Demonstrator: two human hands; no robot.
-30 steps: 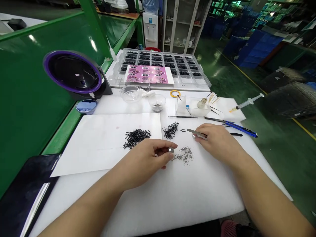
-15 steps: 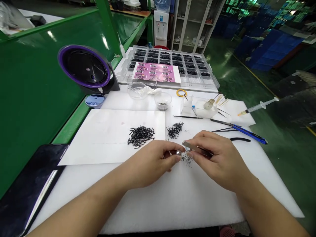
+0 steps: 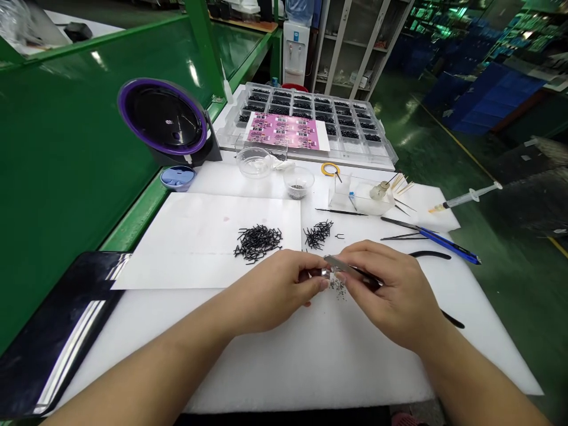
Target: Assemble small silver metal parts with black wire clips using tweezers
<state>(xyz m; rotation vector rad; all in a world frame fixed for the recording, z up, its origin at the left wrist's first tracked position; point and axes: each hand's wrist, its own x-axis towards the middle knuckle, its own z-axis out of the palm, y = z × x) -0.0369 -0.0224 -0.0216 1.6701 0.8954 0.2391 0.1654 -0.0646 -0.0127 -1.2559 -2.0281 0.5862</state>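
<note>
My left hand pinches a small shiny silver metal piece between thumb and forefinger. My right hand is closed around a slim, flat grey metal tool with a dark rear part. The tool's pale end lies against or just over the silver piece; which of the two, I cannot tell. Below the fingertips, tiny metallic bits are scattered on the white foam sheet. Dark curved handles show on both sides of my right wrist, with the rest of that tool hidden under the hand.
Black Y-shaped pieces lie heaped on white paper, with a smaller pile beside it. Farther back are a clear cup, a blue-handled tool, a syringe, a compartment tray and a black-and-purple round device.
The view has shifted slightly, so the bench items appear a little farther right. The grey tool's end now sits closer to the silver piece. Both hands keep their grip.
</note>
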